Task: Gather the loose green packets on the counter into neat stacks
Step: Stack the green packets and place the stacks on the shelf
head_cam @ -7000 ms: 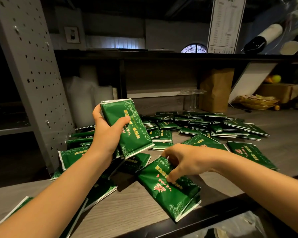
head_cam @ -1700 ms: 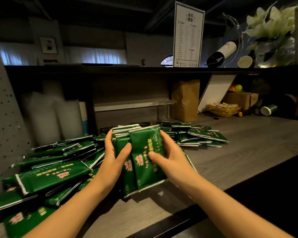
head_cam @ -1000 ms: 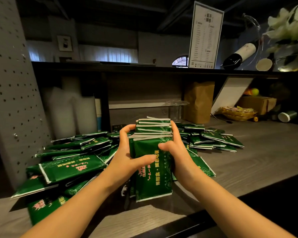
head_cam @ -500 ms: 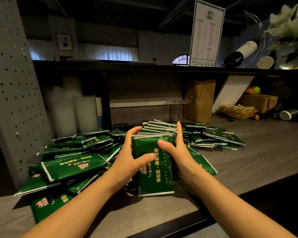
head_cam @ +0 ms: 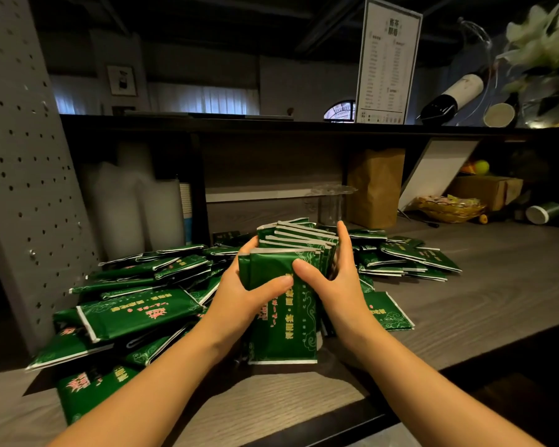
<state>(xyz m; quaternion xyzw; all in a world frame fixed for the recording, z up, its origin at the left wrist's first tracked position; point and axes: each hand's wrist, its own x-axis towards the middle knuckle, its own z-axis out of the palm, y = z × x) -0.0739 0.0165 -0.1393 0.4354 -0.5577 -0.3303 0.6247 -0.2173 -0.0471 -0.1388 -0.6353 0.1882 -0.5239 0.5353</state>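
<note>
dark green packets (head_cam: 281,321) with white edges, gold lettering, pink-red characters and pale swirl motifs cover a grey wood-grain counter (head_cam: 504,279), a brown paper bag (head_cam: 375,188) at one o'clock, a grey hole-dotted pegboard (head_cam: 23,162) at nine.

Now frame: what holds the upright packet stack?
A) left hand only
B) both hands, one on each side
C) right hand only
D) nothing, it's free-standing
B: the left hand and right hand grip the stack from opposite sides.

Green packet stack (head_cam: 283,304) upright on counter (head_cam: 497,285); loose packets (head_cam: 136,314) scattered around.
</note>
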